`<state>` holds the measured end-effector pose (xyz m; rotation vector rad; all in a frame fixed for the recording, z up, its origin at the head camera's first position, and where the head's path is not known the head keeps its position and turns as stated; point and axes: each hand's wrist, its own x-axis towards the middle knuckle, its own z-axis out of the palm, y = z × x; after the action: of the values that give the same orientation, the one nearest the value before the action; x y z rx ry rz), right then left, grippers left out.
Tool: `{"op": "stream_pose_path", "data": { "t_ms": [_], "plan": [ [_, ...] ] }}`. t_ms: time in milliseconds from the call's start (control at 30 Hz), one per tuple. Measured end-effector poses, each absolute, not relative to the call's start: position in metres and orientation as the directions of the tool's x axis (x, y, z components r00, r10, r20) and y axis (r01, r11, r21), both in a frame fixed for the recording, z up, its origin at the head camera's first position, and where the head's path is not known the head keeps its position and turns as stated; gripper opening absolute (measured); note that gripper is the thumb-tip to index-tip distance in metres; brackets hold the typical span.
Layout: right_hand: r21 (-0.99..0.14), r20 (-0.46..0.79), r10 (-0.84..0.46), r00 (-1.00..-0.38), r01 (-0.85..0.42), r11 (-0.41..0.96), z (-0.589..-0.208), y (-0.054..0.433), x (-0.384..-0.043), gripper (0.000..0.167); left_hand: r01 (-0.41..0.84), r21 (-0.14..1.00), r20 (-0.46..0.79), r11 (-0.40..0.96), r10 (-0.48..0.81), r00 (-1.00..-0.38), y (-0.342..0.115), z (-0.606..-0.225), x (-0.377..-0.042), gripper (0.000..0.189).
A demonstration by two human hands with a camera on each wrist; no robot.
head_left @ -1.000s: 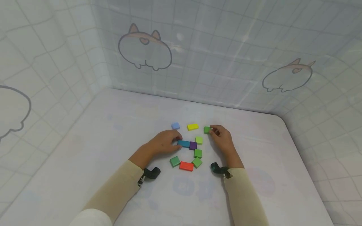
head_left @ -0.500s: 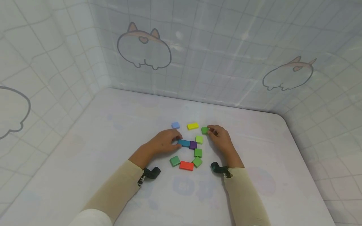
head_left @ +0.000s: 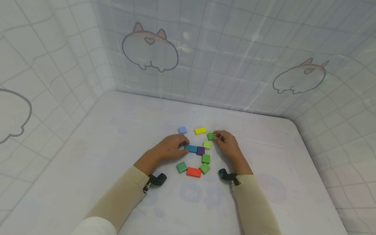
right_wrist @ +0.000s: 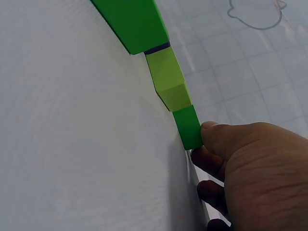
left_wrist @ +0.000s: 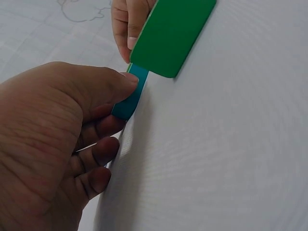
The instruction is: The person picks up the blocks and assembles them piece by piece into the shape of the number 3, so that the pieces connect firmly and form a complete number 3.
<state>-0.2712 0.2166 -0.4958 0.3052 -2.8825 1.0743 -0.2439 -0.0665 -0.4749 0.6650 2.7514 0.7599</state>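
Observation:
In the head view my left hand [head_left: 169, 147] pinches the left end of a long blue block [head_left: 191, 148]; the left wrist view shows thumb and fingers on that blue block [left_wrist: 130, 98]. A purple block [head_left: 200, 150] touches its right end. With thumb and fingertips my right hand [head_left: 230, 145] holds a green block [head_left: 211, 136] by its right side. Just below that block lies a lime block [head_left: 207, 145]. In the right wrist view, the held green block [right_wrist: 188, 127] appears right beside the lime block [right_wrist: 169, 79]; whether they touch I cannot tell.
Below the purple block sit a green block [head_left: 206, 159], a turned green block [head_left: 204, 168], a red block [head_left: 194, 172] and a darker green block [head_left: 181, 167]. A yellow block [head_left: 200, 131] and a light blue block [head_left: 182, 130] lie farther back on the white surface [head_left: 141, 114].
My right hand has slid the green block left and slightly nearer, from right of the yellow block to just behind the lime block. The left hand stays on the blue block.

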Motion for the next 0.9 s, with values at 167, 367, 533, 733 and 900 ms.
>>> {"op": "stream_pose_path", "data": {
  "t_ms": [167,367,533,733,900],
  "plan": [
    [-0.641,0.104,-0.170,-0.980,-0.197,0.742,-0.4949,0.2149,-0.2705,0.030,0.361,0.531,-0.082,0.766,0.471,-0.878,-0.0664,-0.4749,-0.2436,0.034],
    [-0.638,0.094,-0.194,-0.977,-0.209,0.741,-0.4930,0.2131,-0.2686,0.030,0.357,0.534,-0.087,0.767,0.469,-0.879,-0.0672,-0.4757,-0.2438,0.034],
    [-0.631,0.088,-0.209,-0.974,-0.217,0.745,-0.4930,0.2127,-0.2686,0.030,0.355,0.534,-0.088,0.767,0.469,-0.879,-0.0672,-0.4759,-0.2444,0.035],
    [-0.620,0.072,-0.223,-0.972,-0.219,0.754,-0.4902,0.2109,-0.2673,0.032,0.349,0.537,-0.097,0.768,0.467,-0.879,-0.0666,-0.4750,-0.2447,0.036],
    [-0.617,0.063,-0.225,-0.972,-0.215,0.757,-0.4883,0.2100,-0.2669,0.033,0.347,0.535,-0.100,0.771,0.466,-0.879,-0.0662,-0.4737,-0.2444,0.036]
  ]
}}
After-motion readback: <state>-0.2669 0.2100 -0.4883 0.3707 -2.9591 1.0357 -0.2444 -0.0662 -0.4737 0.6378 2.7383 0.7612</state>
